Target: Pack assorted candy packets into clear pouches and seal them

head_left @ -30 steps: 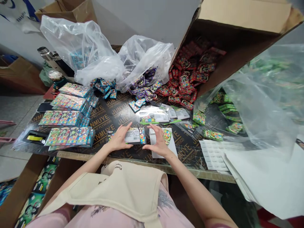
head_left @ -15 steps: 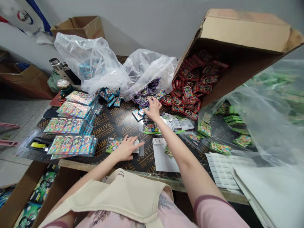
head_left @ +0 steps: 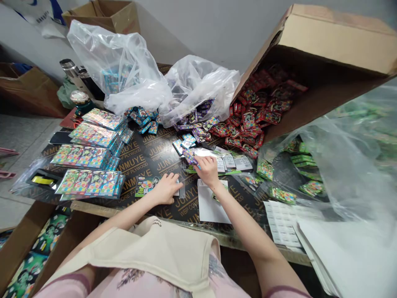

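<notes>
In the head view, near the front edge of the surface (head_left: 144, 155), the left hand (head_left: 168, 188) lies loosely spread over a printed card (head_left: 145, 185), seemingly steadying it. Mid-surface, the right hand (head_left: 207, 169) pinches a purple packet (head_left: 188, 156) by one end. Stacked packs (head_left: 89, 182) crowd the left edge; between them and the purple packet there is room to move.
</notes>
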Motion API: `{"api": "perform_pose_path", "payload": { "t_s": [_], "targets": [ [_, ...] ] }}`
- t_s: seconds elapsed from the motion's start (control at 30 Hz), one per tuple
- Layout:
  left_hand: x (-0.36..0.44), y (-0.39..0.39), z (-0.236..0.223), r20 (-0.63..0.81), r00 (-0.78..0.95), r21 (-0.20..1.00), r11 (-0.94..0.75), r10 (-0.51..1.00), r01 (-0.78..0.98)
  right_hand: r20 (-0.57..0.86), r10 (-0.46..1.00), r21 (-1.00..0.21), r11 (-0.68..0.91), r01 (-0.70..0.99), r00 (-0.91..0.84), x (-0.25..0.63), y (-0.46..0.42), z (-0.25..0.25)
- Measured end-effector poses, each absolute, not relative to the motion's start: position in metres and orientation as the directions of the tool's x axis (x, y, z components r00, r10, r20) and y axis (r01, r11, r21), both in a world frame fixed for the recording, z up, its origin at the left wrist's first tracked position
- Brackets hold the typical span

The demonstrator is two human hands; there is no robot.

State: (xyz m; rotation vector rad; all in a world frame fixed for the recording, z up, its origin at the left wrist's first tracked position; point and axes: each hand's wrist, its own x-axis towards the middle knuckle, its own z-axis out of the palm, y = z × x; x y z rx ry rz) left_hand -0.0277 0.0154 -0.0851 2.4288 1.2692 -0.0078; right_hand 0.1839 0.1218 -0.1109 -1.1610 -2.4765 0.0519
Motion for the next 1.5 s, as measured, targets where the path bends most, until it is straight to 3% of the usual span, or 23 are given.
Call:
{"api": "perform_pose_path", "payload": {
  "t_s": [0.13,0.23,0.3,0.37,0.43,0.53,0.67,0.73,0.87,1.0,1.07,1.17,1.3,1.4,1.5],
  "targets": [
    [-0.028,0.018,-0.094,-0.165,0.522,0.455,-0.405,0.837,0.793,0.297,0.741,-0.222,0.667,0.712,-0.602,0.200,0.091,-0.122],
    [-0.019,0.024,-0.094,-0.082,0.337,0.646,-0.207,0.938,0.734,0.354,0.769,-0.280,0.630,0.724,-0.533,0.201,0.080,-0.117],
    [-0.010,0.027,-0.091,-0.086,0.175,0.854,-0.018,0.981,0.520,0.409,0.775,-0.326,0.617,0.716,-0.482,0.195,0.070,-0.109],
    [-0.001,0.029,-0.086,-0.195,0.095,0.975,0.182,0.976,0.129,0.442,0.761,-0.354,0.635,0.687,-0.475,0.188,0.056,-0.100],
    [0.003,0.030,-0.080,-0.327,0.108,0.908,0.344,0.939,-0.237,0.455,0.727,-0.359,0.678,0.642,-0.513,0.179,0.043,-0.090],
    [0.001,0.027,-0.071,-0.448,0.131,0.762,0.455,0.884,-0.461,0.463,0.728,-0.401,0.681,0.613,-0.506,0.172,0.027,-0.075],
    [-0.003,0.020,-0.060,-0.476,0.115,0.730,0.465,0.872,-0.501,0.428,0.833,-0.589,0.551,0.591,-0.350,0.168,0.020,-0.063],
    [-0.004,0.017,-0.056,-0.462,0.112,0.734,0.450,0.880,-0.509,0.398,0.847,-0.666,0.532,0.523,-0.353,0.169,0.022,-0.061],
    [-0.013,0.012,-0.055,-0.430,0.101,0.820,0.435,0.897,-0.372,0.311,0.796,-0.754,0.539,0.375,-0.519,0.182,0.032,-0.051],
    [-0.021,0.009,-0.056,-0.470,0.285,0.848,0.517,0.835,-0.117,0.209,0.730,-0.828,0.486,0.279,-0.650,0.198,0.042,-0.037],
    [-0.017,0.008,-0.057,-0.497,0.234,0.822,0.540,0.836,-0.182,0.237,0.776,-0.827,0.477,0.299,-0.584,0.199,0.043,-0.034],
    [-0.004,0.007,-0.059,-0.539,0.065,0.750,0.514,0.840,-0.417,0.297,0.819,-0.760,0.513,0.398,-0.491,0.191,0.038,-0.039],
    [0.009,0.003,-0.061,-0.573,0.077,0.676,0.524,0.816,-0.517,0.324,0.813,-0.635,0.566,0.526,-0.484,0.175,0.028,-0.051],
    [0.004,0.000,-0.064,-0.518,0.097,0.749,0.505,0.850,-0.430,0.339,0.845,-0.661,0.526,0.535,-0.413,0.172,0.026,-0.056],
    [-0.015,0.000,-0.072,-0.307,0.036,0.950,0.308,0.951,-0.053,0.333,0.880,-0.734,0.467,0.494,-0.338,0.180,0.029,-0.058]
  ]
}}
